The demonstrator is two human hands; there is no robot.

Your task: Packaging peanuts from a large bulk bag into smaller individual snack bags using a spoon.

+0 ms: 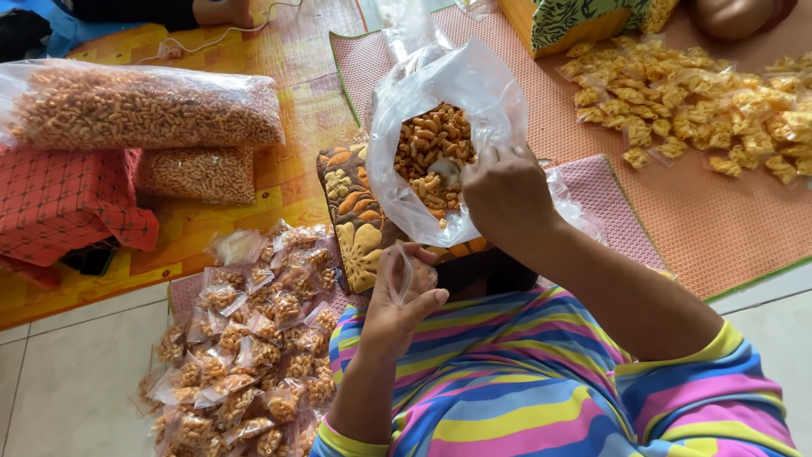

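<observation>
A large clear plastic bag full of small brown curled snacks lies open on a flowered cushion in front of me. My right hand reaches into the bag's mouth, fingers closed around a small scoop among the snacks. My left hand sits just below the bag and holds a small clear empty pouch upright between thumb and fingers.
A heap of several small filled pouches lies at lower left. Two big sealed bags of snacks rest on a red checked cushion at left. More filled pouches spread over the orange mat at upper right, near another person's knee.
</observation>
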